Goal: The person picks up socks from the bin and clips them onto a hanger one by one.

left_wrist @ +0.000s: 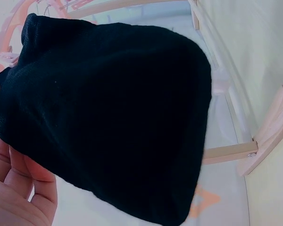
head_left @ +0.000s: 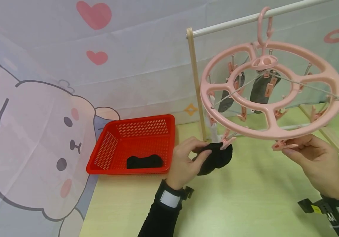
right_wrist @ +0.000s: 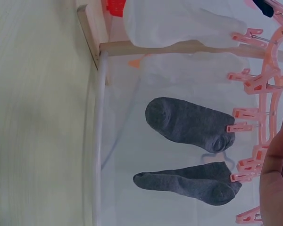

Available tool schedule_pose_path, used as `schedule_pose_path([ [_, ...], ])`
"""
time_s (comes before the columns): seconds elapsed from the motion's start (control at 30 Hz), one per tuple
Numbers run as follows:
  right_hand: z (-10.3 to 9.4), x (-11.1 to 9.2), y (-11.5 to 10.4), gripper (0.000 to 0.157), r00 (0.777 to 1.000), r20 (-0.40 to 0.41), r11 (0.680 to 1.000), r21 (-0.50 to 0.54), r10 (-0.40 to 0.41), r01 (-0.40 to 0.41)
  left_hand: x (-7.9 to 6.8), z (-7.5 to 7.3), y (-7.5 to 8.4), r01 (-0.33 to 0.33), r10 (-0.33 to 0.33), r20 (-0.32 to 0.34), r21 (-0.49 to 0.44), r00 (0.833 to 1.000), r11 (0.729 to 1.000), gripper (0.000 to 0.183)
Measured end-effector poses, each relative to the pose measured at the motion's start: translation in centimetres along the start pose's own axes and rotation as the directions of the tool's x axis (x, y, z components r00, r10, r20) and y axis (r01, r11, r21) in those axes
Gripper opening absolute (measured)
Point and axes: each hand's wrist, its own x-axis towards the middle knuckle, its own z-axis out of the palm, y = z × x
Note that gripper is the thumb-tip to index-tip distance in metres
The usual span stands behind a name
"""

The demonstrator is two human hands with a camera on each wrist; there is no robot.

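Observation:
My left hand [head_left: 185, 161] pinches a black sock [head_left: 218, 157] between thumb and fingers. A pink clip [head_left: 226, 142] on the round hanger's near left rim overlaps the sock's upper edge. In the left wrist view the same black sock [left_wrist: 118, 108] spreads wide and covers most of the scene. At the near right rim of the pink round hanger [head_left: 276, 133], my right hand [head_left: 320, 163] holds another pink clip [head_left: 279, 145] between thumb and fingers. Grey socks [right_wrist: 191, 123] and white socks [right_wrist: 179, 23] hang from further clips, seen in the right wrist view.
The hanger hooks over a white rod [head_left: 234, 23] on a wooden stand [head_left: 197, 85]. Left of my left hand, a red basket [head_left: 170, 141] on the pale green table [head_left: 231, 204] holds another black sock [head_left: 144, 162]. A printed cloth [head_left: 145, 65] hangs behind.

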Motion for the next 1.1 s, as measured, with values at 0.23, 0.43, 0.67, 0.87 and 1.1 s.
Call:
schedule_pose_path([
  [0.23,0.1,0.2,0.0,0.048,1.0,-0.009,0.999,0.052,-0.008,0.008,0.3,-0.2,0.7,0.009,-0.009,0.031,0.021,0.999,1.0,0.015],
  [0.43,0.5,-0.2,-0.3,0.042,0.999,-0.012,1.0,-0.003,0.031,-0.031,0.4,-0.1,0.8,0.009,-0.008,0.018,-0.023,1.0,1.0,0.016],
  [0.67,1.1,0.0,-0.6,0.041,1.0,0.0,0.998,-0.058,0.017,-0.017,-0.2,-0.1,-0.8,0.026,-0.026,-0.006,-0.019,1.0,0.999,0.015],
  [0.87,2.1,0.3,-0.7,0.043,0.999,0.035,0.997,-0.073,0.023,-0.02,-0.7,-1.0,-2.2,0.051,-0.051,-0.043,0.01,0.998,0.999,0.013],
  [1.1,3.0,0.5,-0.5,0.047,0.998,0.05,0.995,-0.094,0.025,-0.02,-1.1,-3.7,-2.9,0.063,-0.061,-0.07,0.032,0.996,0.997,0.013],
])
